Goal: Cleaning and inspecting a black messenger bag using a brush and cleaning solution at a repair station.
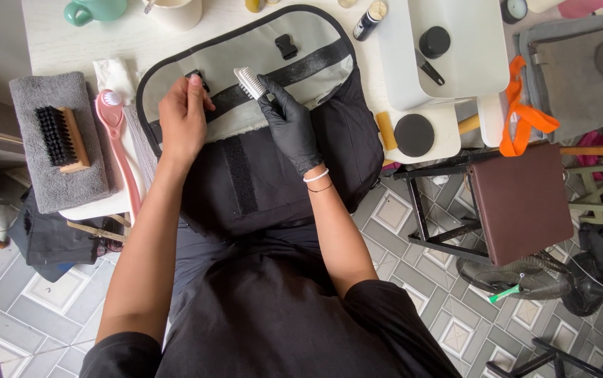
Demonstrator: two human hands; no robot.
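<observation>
Head view: the black bag [273,161] lies on the tabletop [56,42], its grey flap [245,52] open. The bristles could skid off the flap if the bare left hand [184,119], fingers pressed flat, lets it shift. The gloved right hand [289,122] pinches 1 white brush [250,81], head just past its fingertips.

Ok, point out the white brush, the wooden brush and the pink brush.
white brush [249,82], head view, on its bristle head
wooden brush [62,138], head view, on its black bristles
pink brush [121,150], head view, on its handle
</observation>
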